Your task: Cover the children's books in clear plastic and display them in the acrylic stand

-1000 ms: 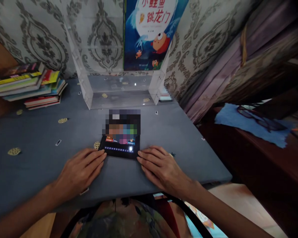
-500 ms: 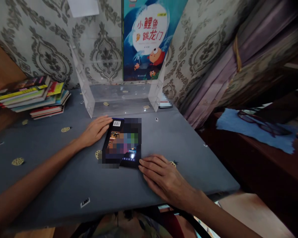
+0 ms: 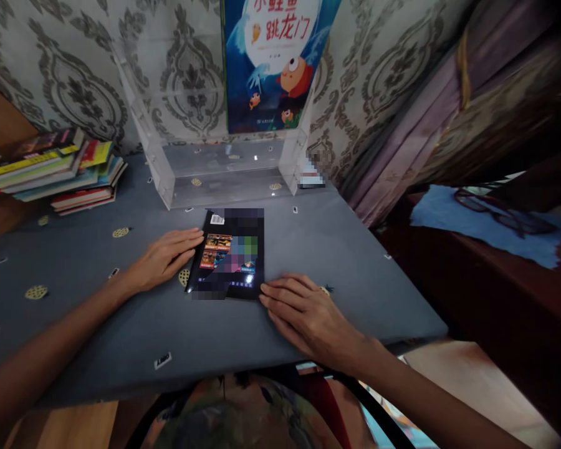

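Observation:
A dark book (image 3: 224, 252) lies flat on the table, its back cover with a barcode and small pictures facing up. Part of that cover is blurred out. My left hand (image 3: 166, 255) rests palm down at the book's left edge, fingers stretched toward it and fingertips at the edge. At the lower right corner, the fingertips of my right hand (image 3: 306, 312) touch the book, with the fingers extended and lying low on the cloth. Neither hand is wrapped around anything.
A clear acrylic stand (image 3: 168, 184) is behind the book, with an upright blue picture book (image 3: 271, 81) in it. Stacked books (image 3: 65, 171) sit at the left. The grey tablecloth (image 3: 346, 268) has pineapple prints. Glasses (image 3: 490, 215) lie on a blue cloth (image 3: 430, 215) at the right.
My left hand has come off the book's upper left corner and moved down and left to its edge. My right hand stays at the lower right corner. The view has tipped slightly downward.

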A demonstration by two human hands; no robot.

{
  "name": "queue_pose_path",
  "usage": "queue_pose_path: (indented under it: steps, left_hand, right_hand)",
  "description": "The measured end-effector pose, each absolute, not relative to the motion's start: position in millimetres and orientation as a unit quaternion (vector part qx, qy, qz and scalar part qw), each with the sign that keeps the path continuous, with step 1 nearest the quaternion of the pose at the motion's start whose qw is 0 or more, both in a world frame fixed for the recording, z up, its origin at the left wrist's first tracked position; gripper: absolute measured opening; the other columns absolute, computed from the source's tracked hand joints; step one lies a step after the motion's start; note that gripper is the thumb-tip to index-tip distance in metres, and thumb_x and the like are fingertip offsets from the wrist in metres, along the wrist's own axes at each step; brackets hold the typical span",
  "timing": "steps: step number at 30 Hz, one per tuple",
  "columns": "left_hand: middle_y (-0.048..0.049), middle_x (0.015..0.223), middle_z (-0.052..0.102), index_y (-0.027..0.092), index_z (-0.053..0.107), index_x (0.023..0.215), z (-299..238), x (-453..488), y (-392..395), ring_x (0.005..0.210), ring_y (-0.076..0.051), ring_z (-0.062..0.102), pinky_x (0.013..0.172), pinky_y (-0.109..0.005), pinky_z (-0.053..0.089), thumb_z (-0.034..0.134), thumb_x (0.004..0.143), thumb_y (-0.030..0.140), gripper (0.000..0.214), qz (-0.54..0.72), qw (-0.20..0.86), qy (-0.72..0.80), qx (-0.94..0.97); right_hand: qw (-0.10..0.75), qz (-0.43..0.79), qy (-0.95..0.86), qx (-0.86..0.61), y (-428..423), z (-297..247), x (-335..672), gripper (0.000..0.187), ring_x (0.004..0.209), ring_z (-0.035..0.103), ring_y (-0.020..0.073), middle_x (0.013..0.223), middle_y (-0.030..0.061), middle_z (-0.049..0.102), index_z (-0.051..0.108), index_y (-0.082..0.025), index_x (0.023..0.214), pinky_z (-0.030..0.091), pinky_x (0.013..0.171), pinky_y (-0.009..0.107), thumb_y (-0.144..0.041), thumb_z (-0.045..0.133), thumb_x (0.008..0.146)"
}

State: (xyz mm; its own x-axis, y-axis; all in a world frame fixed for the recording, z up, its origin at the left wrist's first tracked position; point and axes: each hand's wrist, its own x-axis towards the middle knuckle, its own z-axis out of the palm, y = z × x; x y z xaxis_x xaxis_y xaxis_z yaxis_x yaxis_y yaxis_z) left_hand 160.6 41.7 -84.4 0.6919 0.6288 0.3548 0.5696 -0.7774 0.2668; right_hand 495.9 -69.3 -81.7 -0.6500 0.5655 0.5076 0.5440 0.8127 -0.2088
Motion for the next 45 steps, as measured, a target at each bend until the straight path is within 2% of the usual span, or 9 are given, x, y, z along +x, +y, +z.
queue_pose_path:
  steps: [5,12,16,22,25,28,36,45]
  left_hand:
    - [-0.0078,0.14,0.062,0.026,0.046,0.148,-75.1,148.1,-12.1,0.134,-0.022,0.056,0.111,-0.047,0.049,0.046,0.102,0.02,0.047,0.213,0.056,0.28,0.935]
    - [-0.0082,0.14,0.062,0.023,0.037,0.154,-62.9,170.5,-43.1,0.131,-0.022,0.058,0.113,-0.045,0.047,0.048,0.1,0.017,0.056,0.172,0.021,0.199,0.965]
    - [-0.0095,0.137,0.065,0.018,0.044,0.15,-64.3,201.6,-43.7,0.128,-0.022,0.06,0.11,-0.044,0.05,0.048,0.101,0.019,0.049,0.166,-0.004,0.163,0.973]
    - [-0.0122,0.129,0.069,0.009,0.057,0.133,-67.2,242.0,-44.8,0.121,-0.024,0.064,0.102,-0.042,0.052,0.046,0.103,0.02,0.034,0.166,-0.038,0.134,0.976]
    - [-0.0121,0.126,0.07,0.01,0.059,0.13,-68.0,251.8,-47.1,0.118,-0.024,0.065,0.1,-0.04,0.052,0.044,0.103,0.021,0.033,0.169,-0.044,0.138,0.975]
    - [-0.013,0.122,0.071,0.008,0.059,0.128,-69.1,254.4,-48.7,0.116,-0.024,0.065,0.098,-0.04,0.053,0.042,0.104,0.022,0.033,0.173,-0.055,0.144,0.973]
    - [-0.0144,0.118,0.072,0.009,0.059,0.127,-69.4,258.0,-48.4,0.114,-0.024,0.065,0.098,-0.041,0.052,0.042,0.102,0.018,0.032,0.191,-0.021,0.153,0.969]
    - [-0.0134,0.123,0.071,0.01,0.061,0.126,-69.7,260.3,-47.0,0.115,-0.024,0.065,0.098,-0.042,0.052,0.044,0.1,0.017,0.032,0.2,0.014,0.159,0.967]
  right_hand:
    - [0.293,0.02,-0.908,-0.299,-68.7,-81.8,495.4,0.022,0.104,0.069,0.0216,0.113,0.0107,0.076,0.072,-0.014,0.108,0.055,0.096,0.043,-0.016,0.053,0.098]
    - [0.291,0.033,-0.907,-0.303,-68.8,-81.6,494.7,0.024,0.105,0.068,0.022,0.113,0.0089,0.076,0.073,-0.016,0.109,0.056,0.095,0.044,-0.018,0.051,0.099]
    - [0.284,0.037,-0.909,-0.304,-69.5,-81.1,495.0,0.025,0.105,0.067,0.0215,0.113,0.0103,0.075,0.073,-0.015,0.111,0.055,0.094,0.043,-0.017,0.05,0.099]
    - [0.278,0.046,-0.907,-0.312,-69.9,-81.4,495.9,0.027,0.103,0.066,0.0212,0.116,0.0112,0.074,0.072,-0.014,0.113,0.054,0.094,0.043,-0.019,0.048,0.1]
    - [0.284,0.061,-0.903,-0.315,-69.3,-82.3,496.9,0.028,0.103,0.066,0.0211,0.116,0.0099,0.074,0.072,-0.016,0.114,0.054,0.094,0.043,-0.019,0.048,0.101]
    - [0.289,0.067,-0.902,-0.315,-69.2,-82.1,498.1,0.028,0.104,0.066,0.0209,0.117,0.0108,0.074,0.071,-0.014,0.114,0.054,0.095,0.043,-0.02,0.047,0.101]
    - [0.237,0.025,-0.918,-0.319,-70.4,-80.8,503.7,0.032,0.114,0.064,0.0224,0.125,0.0097,0.072,0.067,-0.016,0.124,0.047,0.105,0.048,-0.016,0.045,0.101]
    - [0.203,0.04,-0.921,-0.33,-36.4,-83.7,511.2,0.035,0.12,0.06,0.0224,0.13,0.01,0.069,0.064,-0.018,0.129,0.042,0.109,0.049,-0.017,0.046,0.1]
